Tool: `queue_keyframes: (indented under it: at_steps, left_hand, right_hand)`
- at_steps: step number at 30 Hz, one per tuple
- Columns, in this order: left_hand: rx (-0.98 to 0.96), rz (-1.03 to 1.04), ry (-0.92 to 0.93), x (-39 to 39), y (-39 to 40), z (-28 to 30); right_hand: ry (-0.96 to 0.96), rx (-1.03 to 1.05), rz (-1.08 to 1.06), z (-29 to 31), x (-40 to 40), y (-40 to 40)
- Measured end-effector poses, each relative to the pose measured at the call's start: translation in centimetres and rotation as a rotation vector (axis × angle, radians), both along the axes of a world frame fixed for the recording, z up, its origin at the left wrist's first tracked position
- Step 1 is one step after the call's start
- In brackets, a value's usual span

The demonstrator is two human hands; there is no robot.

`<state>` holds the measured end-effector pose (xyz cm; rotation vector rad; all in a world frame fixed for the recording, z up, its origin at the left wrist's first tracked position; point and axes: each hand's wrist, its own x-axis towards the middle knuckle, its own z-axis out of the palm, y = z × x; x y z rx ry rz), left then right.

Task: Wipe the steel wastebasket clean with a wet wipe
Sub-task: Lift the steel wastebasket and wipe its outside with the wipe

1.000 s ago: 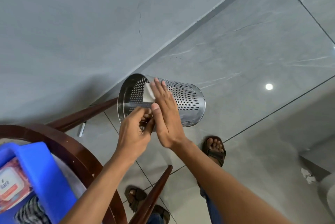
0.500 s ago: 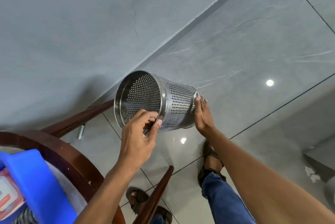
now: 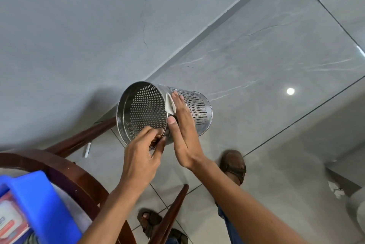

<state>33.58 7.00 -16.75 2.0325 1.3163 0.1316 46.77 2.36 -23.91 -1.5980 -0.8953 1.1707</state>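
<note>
the basket [image 3: 197,105] is a perforated steel cylinder held in the air above the tiled floor [image 3: 266,56], tipped on its side with the open mouth turned toward the camera and to the left and the closed base pointing away to the right. the left hand [image 3: 140,156] grips the lower edge of the rim: the thumb lies on the outer wall and the fingers curl over the rim into the mouth, pinching the steel between them. the right hand [image 3: 183,131] lies flat against the outer wall just behind the rim, fingers straight and pressed together, thumb held apart and resting low near the rim. the wipe [image 3: 170,103] is a white folded piece trapped between the right fingers and the wall, its free corner showing at the left of the fingertips, touching the solid band by the rim. both forearms enter from the bottom of the view. below the basket stands a table [image 3: 65,166] with a dark wooden curved edge and slanted legs, at lower left. on it sits a blue box [image 3: 45,204], with a red and white pack [image 3: 9,222] beside it at the frame edge. a small white object [image 3: 87,150] lies on the floor near a table leg. two sandalled feet [image 3: 234,164] stand on the tiles under the arms. a round light reflection [image 3: 290,91] shows on the floor at right.
</note>
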Motion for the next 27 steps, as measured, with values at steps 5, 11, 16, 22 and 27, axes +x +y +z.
queue_keyframes:
  at_steps: [5,11,16,22,27]
  left_hand:
    - [0.12,-0.07,0.076,-0.6,-1.2,0.2]
    - [0.205,-0.147,0.137,-1.7,-2.7,0.6]
    - [0.159,-0.236,0.121,-2.2,-2.8,1.9]
    - [0.068,-0.236,0.065,-1.0,-1.3,2.3]
    - [-0.105,-0.204,0.034,-0.1,-0.6,2.5]
  right_hand:
    - [-0.023,-0.086,-0.056,-2.1,1.6,1.5]
    - [0.064,-0.303,-0.114,-6.6,4.6,2.2]
    - [0.282,-0.601,-0.163,-9.1,6.5,1.1]
    - [0.385,-0.385,-0.189,-5.1,5.0,0.8]
    - [0.52,-0.312,-0.227,-1.5,2.7,0.3]
